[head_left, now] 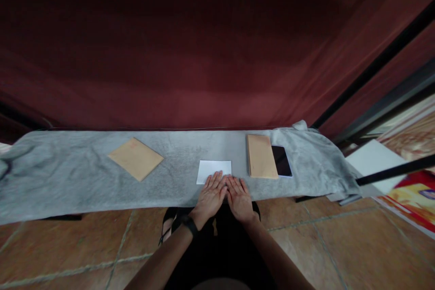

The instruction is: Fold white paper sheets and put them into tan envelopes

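A white sheet of paper (211, 168) lies flat on the grey cloth in front of me. My left hand (211, 195) rests palm down with its fingers stretched over the near edge of the paper. Beside it, my right hand (239, 198) is also flat and open, its fingertips at the paper's near right corner. The thumbs and index fingers of both hands come close together and seem to touch. Whatever lies under the palms is hidden.
A brown envelope (136, 158) lies turned at an angle to the left. On the right, a stack of brown envelopes (262, 157) partly covers a dark-screened phone (282, 161). Grey cloth (84, 190) covers the narrow table, with a dark red curtain (204, 104) behind it.
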The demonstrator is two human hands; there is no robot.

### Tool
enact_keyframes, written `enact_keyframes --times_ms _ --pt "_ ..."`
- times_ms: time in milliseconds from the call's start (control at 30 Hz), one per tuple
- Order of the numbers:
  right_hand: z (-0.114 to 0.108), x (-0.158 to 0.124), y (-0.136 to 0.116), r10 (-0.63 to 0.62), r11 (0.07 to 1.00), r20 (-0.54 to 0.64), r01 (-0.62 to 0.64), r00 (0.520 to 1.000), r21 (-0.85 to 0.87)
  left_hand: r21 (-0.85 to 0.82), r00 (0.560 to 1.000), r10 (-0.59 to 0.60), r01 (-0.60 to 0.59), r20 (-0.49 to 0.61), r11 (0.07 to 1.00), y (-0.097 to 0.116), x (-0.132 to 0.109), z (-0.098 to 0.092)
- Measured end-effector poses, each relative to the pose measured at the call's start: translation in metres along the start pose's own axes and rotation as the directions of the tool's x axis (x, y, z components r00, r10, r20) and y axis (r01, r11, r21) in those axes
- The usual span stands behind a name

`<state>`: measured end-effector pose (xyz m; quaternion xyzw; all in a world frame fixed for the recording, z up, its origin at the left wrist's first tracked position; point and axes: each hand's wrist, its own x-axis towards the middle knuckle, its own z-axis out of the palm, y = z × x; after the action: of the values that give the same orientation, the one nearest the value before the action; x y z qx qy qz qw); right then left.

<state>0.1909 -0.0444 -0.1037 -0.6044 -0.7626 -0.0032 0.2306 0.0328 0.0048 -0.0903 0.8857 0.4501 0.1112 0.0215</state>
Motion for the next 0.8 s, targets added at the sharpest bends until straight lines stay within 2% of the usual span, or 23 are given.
enact_keyframes --times_ms 100,233,433,533,667,733,800 --pt "0.001 -0.001 0.0 0.004 1.0 0.011 -0.004 1.0 0.0 -0.04 0.999 0.014 -0.012 0.039 0.999 0.008 0.021 0.003" --pt "0.004 -0.001 0.0 0.019 1.0 0.009 -0.019 1.0 0.006 -0.055 0.999 0.04 -0.038 0.034 0.998 0.002 0.042 0.006" --pt "0.007 0.0 0.001 0.029 1.0 0.004 -0.029 1.0 -0.007 -0.04 1.0 0.03 -0.029 0.009 0.999 -0.005 0.054 0.009" --pt "0.004 0.0 0.001 0.022 1.0 0.014 -0.022 1.0 0.0 -0.033 0.999 0.043 -0.043 0.009 0.999 -0.007 0.048 0.007" --pt "-0.003 0.001 0.0 0.01 1.0 0.024 -0.011 1.0 0.008 -0.004 0.999 0.051 -0.051 -0.011 0.999 -0.015 0.022 0.004" --pt "-0.005 0.001 0.0 0.009 1.0 0.031 -0.009 0.999 0.004 0.021 0.998 -0.029 0.03 -0.049 0.999 -0.022 0.007 0.004" --pt "-0.005 0.001 0.0 0.007 1.0 0.036 -0.006 0.999 -0.003 0.04 0.98 -0.164 0.17 -0.116 0.985 -0.031 -0.007 0.004"
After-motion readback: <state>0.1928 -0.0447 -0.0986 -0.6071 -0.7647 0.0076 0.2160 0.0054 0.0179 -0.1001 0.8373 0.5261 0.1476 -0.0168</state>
